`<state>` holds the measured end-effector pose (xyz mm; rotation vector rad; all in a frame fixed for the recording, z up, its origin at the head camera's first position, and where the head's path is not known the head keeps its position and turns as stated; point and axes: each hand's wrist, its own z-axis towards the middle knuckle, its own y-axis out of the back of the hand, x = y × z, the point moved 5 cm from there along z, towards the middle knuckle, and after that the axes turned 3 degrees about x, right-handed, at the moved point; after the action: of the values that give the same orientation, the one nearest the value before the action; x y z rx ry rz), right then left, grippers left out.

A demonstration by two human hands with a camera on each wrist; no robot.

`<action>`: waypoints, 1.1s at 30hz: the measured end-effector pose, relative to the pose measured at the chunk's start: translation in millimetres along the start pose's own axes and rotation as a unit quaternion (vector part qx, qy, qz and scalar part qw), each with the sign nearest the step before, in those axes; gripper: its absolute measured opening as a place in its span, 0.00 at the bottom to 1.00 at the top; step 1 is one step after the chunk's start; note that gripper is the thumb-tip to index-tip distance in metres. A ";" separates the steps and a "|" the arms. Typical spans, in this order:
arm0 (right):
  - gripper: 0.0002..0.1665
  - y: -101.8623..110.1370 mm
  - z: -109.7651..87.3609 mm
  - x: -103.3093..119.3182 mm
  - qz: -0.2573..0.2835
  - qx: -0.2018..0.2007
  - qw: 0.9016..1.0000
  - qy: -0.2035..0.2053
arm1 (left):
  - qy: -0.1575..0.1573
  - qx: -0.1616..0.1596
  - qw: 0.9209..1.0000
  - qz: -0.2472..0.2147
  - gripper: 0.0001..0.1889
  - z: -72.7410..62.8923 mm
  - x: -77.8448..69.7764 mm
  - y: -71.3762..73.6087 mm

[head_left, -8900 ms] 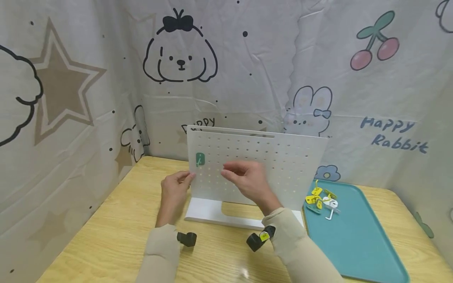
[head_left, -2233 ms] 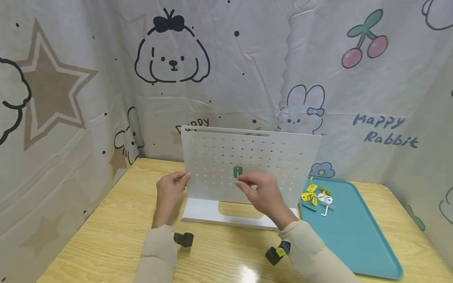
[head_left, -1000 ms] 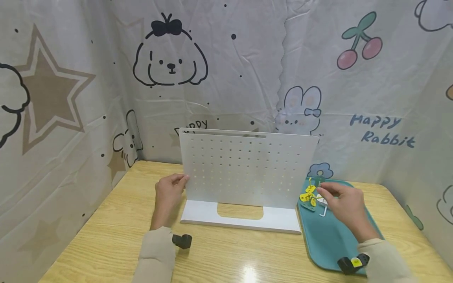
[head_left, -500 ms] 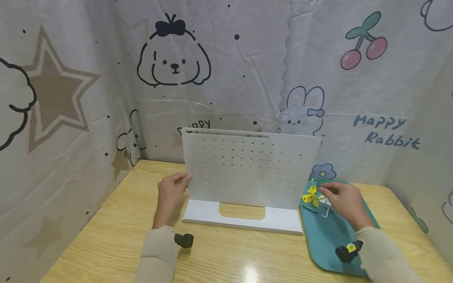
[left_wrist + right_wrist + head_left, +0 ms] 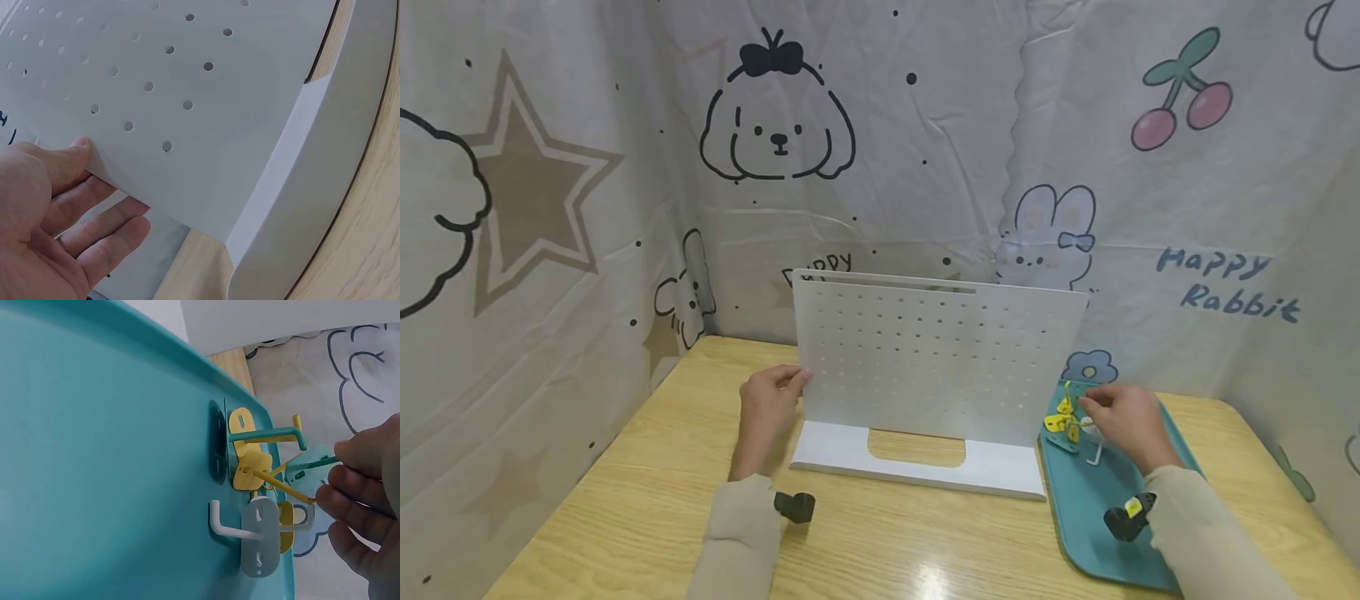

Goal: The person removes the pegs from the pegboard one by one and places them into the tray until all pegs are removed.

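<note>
My left hand (image 5: 767,404) holds the left edge of a white pegboard (image 5: 917,358), which stands upright on its white base. In the left wrist view the thumb lies on the front face, with the other fingers at and behind the edge. Over the far end of a teal tray (image 5: 1097,517), my right hand (image 5: 1127,421) pinches a green pegboard hook (image 5: 312,464) by its prong between thumb and index finger. Right beside it are yellow hooks (image 5: 253,470), a white hook (image 5: 261,537) and another green hook (image 5: 265,433), clustered in the tray.
The pegboard's base (image 5: 917,471) stands on the wooden table (image 5: 850,542), with the tray close to its right end. Behind the table hangs a printed fabric curtain (image 5: 925,167).
Earlier the green hook was on the pegboard's upper left, then in my right hand before its middle. It has since moved right and down to the tray. My left hand stays at the edge.
</note>
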<state>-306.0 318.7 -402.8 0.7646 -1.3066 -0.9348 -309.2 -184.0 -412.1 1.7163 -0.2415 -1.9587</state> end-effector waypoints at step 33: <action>0.19 29.0 -45.0 11.9 0.048 -0.069 0.996 0.039 | -0.045 0.017 0.995 0.082 0.18 -4.5 -2.3 19.9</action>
<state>-257.4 318.9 -377.4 0.6205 -1.1885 -0.8994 -299.6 -198.9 -401.8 1.5781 -0.4373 -1.9228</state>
